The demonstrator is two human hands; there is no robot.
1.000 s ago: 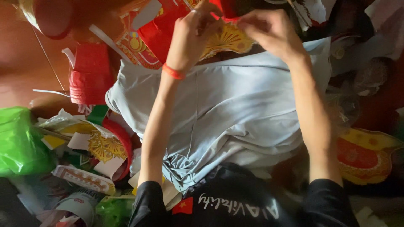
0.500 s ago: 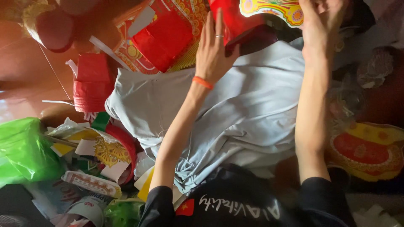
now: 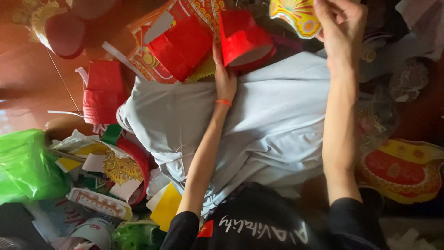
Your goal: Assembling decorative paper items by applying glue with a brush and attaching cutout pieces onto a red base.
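I see left hand [image 3: 225, 78] gripping red paper cup-shaped piece [image 3: 243, 39]; right hand [image 3: 341, 25] pinching yellow patterned paper fan piece [image 3: 296, 16], above grey cloth [image 3: 273, 120].

Light is moderate and warm, coming from the left: the polished red-brown floor [image 3: 32, 92] carries a pale glare streak along its left edge, and the green plastic bag [image 3: 27, 162] shines with bright highlights. The pale grey cloth [image 3: 277, 120] is evenly lit, its folds marked by soft shadows. The right side and the bottom corners fall dim, detail lost in the dark. The right hand [image 3: 340, 28] and the yellow fan-shaped paper [image 3: 296, 16] are slightly soft near the upper edge. Focus is fair mid-frame.
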